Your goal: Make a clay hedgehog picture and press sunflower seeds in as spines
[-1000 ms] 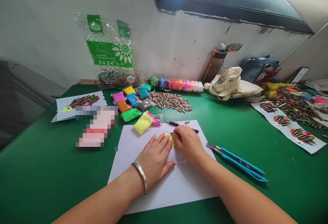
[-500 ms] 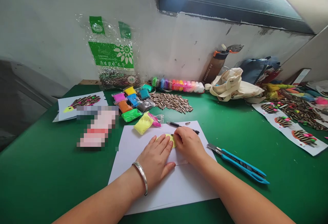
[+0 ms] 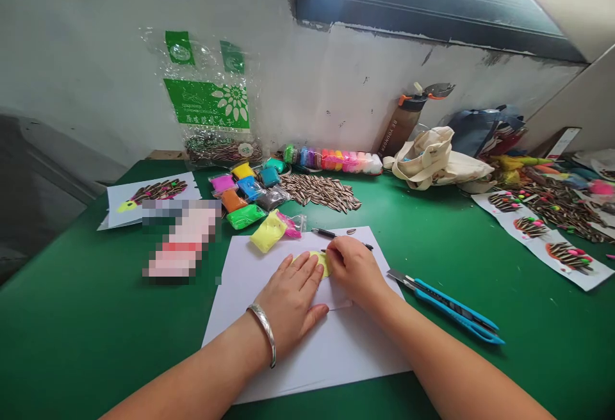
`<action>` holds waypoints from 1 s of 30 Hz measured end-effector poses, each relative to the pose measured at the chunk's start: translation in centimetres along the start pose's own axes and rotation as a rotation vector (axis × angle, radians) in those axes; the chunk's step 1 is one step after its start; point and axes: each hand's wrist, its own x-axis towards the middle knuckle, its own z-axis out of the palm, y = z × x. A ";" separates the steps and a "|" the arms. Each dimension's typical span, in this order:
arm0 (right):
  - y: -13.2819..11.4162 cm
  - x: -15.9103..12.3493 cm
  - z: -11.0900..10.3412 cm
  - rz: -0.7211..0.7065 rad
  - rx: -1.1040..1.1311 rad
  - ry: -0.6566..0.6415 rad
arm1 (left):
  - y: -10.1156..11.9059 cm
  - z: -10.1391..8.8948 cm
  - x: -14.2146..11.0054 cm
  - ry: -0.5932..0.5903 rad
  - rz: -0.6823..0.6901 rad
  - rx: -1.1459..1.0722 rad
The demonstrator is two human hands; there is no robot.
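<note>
My left hand point(image 3: 295, 295), a silver bangle at its wrist, lies flat with fingers spread over a yellow clay piece point(image 3: 325, 265). Much of that piece is covered by the fingers. It sits on a smaller white sheet point(image 3: 336, 297) atop a large white sheet of paper point(image 3: 250, 356). At the clay's right edge, my right hand point(image 3: 353, 269) is closed in a pinch. A small dark thing point(image 3: 323, 251) sticks out from its fingertips; its kind is unclear. Behind this hand lie a black pen point(image 3: 324, 233) and a single sunflower seed point(image 3: 351, 232).
A blue utility knife point(image 3: 446, 308) with its blade out lies right of the paper. Beyond the sheet are clay packets point(image 3: 268, 233) and a sunflower seed pile point(image 3: 319, 191). Seed-decorated cards point(image 3: 571, 260) lie at right, another card point(image 3: 118, 212) at left. A bottle point(image 3: 401, 125) stands behind.
Both hands keep nearly the same place and pose. The whole view has shifted very slightly; nothing has visibly been picked up or let go.
</note>
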 end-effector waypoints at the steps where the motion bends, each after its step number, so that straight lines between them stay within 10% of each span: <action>1: 0.0 0.0 0.0 0.001 -0.001 0.000 | 0.0 0.0 0.0 -0.002 0.004 0.001; 30: 0.4 1.4 -0.9 0.014 0.194 -0.066 | 0.2 -0.5 -0.1 0.026 0.011 0.026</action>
